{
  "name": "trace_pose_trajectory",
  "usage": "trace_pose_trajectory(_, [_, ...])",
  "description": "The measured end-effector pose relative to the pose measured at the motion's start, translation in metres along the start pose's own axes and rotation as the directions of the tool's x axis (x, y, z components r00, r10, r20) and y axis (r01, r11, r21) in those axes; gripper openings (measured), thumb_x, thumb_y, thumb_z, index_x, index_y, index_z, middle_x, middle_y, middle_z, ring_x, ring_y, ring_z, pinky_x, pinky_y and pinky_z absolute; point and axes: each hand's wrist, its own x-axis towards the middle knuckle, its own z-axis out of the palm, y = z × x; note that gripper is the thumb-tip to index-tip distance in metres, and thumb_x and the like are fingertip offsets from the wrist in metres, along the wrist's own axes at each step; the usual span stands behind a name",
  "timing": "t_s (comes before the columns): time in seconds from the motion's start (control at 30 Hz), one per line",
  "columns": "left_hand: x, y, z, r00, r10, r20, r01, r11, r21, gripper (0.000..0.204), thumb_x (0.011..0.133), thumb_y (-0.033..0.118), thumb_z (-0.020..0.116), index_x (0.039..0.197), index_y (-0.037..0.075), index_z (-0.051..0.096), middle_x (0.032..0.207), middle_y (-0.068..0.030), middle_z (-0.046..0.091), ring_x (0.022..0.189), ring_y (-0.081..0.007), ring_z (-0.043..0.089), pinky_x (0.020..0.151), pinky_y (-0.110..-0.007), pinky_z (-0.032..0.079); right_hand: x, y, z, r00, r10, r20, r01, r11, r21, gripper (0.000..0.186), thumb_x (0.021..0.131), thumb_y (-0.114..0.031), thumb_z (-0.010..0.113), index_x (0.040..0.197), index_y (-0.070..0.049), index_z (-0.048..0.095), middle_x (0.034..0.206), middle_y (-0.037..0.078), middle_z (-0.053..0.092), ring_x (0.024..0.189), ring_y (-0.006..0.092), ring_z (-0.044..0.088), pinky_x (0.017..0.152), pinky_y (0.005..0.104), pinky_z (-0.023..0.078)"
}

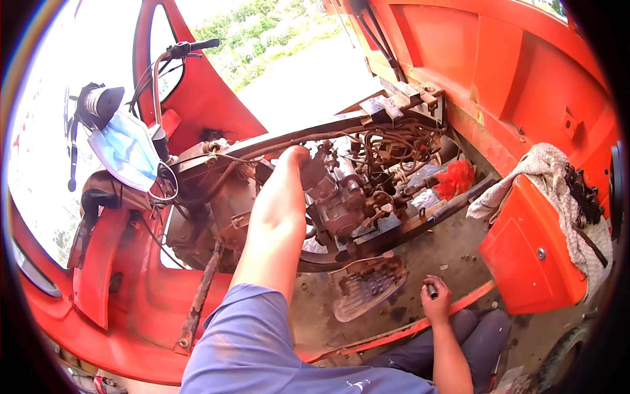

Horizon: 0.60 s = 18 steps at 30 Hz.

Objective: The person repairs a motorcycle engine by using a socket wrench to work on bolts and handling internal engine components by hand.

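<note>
My left arm stretches forward over the frame of a red vehicle. My left hand [294, 157] is at the top of a greasy engine [338, 207], and its fingers are hidden behind the engine parts. Low on the right, above my knee, my right hand [438, 301] closes round a small dark metal cylinder [432, 291], one end of which shows. Below the engine lies a ribbed, dirt-covered metal plate [371, 289]. Wires and hoses [387, 148] crowd the space behind the engine.
At left, a blue face mask [128, 150] hangs from the handlebar [187, 49]. A red box [535, 253] at right carries a dirty white cloth [545, 164]. Red plastic [454, 178] sits by the frame rail [420, 223]. A slanted rusty bar [202, 295] stands left of my arm.
</note>
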Motion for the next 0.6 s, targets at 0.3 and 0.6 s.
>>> trace_pose_trajectory(0.3, [0.037, -0.016, 0.006, 0.996, -0.003, -0.089, 0.007, 0.999, 0.042, 0.034, 0.097, 0.021, 0.045, 0.121, 0.006, 0.062, 0.12, -0.0073, 0.064, 0.1, -0.0183, 0.061, 0.09, -0.039, 0.049, -0.001, 0.007, -0.002, 0.999, -0.012, -0.044, 0.011, 1.0, -0.008, 0.014, 0.08, -0.001, 0.068, 0.094, 0.0, 0.068, 0.105, 0.017, 0.072, 0.101, 0.0325, 0.069, 0.092, 0.0388, 0.053])
trace_pose_trajectory(0.6, [0.041, 0.01, 0.029, 0.945, -0.026, -0.326, -0.033, 0.984, -0.174, 0.025, 0.09, 0.019, 0.058, 0.106, 0.006, 0.073, 0.106, -0.0094, 0.072, 0.093, -0.0198, 0.068, 0.081, -0.036, 0.054, 0.0, 0.002, -0.007, 0.996, 0.034, -0.084, -0.042, 0.994, -0.097, 0.013, 0.08, -0.002, 0.068, 0.093, 0.0, 0.068, 0.105, 0.018, 0.072, 0.101, 0.0345, 0.069, 0.091, 0.0403, 0.054])
